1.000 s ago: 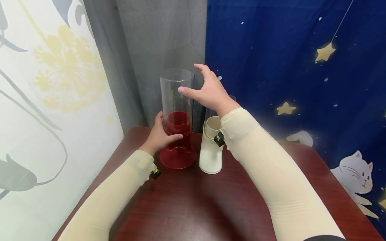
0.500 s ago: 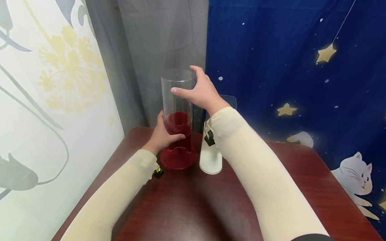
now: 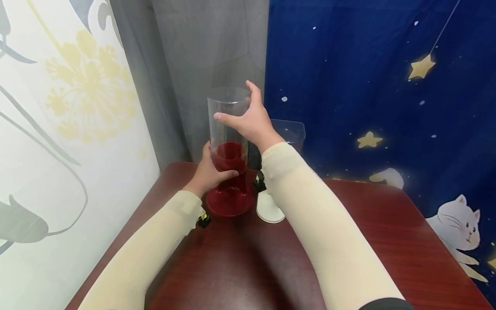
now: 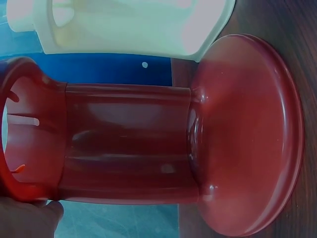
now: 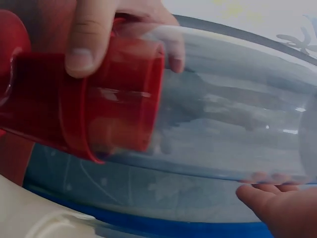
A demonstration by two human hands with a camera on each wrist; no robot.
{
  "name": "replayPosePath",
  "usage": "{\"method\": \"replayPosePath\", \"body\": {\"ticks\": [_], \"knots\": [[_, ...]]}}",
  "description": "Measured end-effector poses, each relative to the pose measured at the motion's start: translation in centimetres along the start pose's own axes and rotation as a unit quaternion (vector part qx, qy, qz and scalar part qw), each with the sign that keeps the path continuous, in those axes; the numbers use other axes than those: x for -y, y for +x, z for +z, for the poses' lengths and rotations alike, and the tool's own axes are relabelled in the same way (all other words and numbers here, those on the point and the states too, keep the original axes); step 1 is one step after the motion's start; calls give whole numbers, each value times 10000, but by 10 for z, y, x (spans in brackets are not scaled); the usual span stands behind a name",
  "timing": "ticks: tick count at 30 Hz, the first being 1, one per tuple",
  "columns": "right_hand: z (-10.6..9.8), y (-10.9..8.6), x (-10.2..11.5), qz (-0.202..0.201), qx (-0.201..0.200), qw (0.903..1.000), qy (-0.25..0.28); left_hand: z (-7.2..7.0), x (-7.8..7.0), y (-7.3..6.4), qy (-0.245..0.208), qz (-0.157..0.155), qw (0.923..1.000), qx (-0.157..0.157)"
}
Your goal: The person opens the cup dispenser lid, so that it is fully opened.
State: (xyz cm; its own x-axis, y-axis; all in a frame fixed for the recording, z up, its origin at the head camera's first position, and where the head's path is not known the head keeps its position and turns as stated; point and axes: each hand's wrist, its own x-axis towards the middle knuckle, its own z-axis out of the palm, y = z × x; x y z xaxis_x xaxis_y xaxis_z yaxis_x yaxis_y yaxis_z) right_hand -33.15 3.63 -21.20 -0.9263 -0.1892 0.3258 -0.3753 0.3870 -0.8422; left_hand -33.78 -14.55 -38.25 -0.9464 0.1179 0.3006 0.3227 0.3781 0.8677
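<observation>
A red stand (image 3: 229, 203) with a round foot stands upright on the table, and a tall clear tube (image 3: 228, 125) rises from its collar. My left hand (image 3: 207, 172) grips the stand at the collar, thumb across the front and fingers round the far side. The right hand (image 3: 249, 119) is at the tube's upper right side. Its thumb and fingers are spread wide, the thumb overlapping the tube in the head view. In the right wrist view the right fingertips (image 5: 257, 177) show right at the tube's wall. The left wrist view shows the stand's hollow red column (image 4: 129, 144).
A cream stand (image 3: 270, 209) with a clear upper container (image 3: 290, 131) stands just right of the red one, partly hidden by the right forearm. A reddish-brown table (image 3: 217, 267) carries both. Grey and blue curtains (image 3: 333, 86) hang behind, and a patterned white panel (image 3: 69, 172) is at left.
My right hand has moved left to the clear tube, its thumb now over the front. The right forearm covers more of the cream stand. The left hand keeps its hold on the red stand.
</observation>
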Motion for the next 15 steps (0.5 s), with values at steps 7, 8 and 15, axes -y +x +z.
{"method": "replayPosePath", "body": {"ticks": [7, 8, 15], "knots": [[6, 1, -11, -128, -265, 9991, 302, 1, -2, 3, 129, 64, 9999, 47], [6, 2, -12, -146, -300, 9988, 353, 2, -3, 3, 132, 59, 9999, 60], [12, 6, -18, -384, -526, 9963, 565, 0, -7, 2, 151, 29, 9998, 122]]}}
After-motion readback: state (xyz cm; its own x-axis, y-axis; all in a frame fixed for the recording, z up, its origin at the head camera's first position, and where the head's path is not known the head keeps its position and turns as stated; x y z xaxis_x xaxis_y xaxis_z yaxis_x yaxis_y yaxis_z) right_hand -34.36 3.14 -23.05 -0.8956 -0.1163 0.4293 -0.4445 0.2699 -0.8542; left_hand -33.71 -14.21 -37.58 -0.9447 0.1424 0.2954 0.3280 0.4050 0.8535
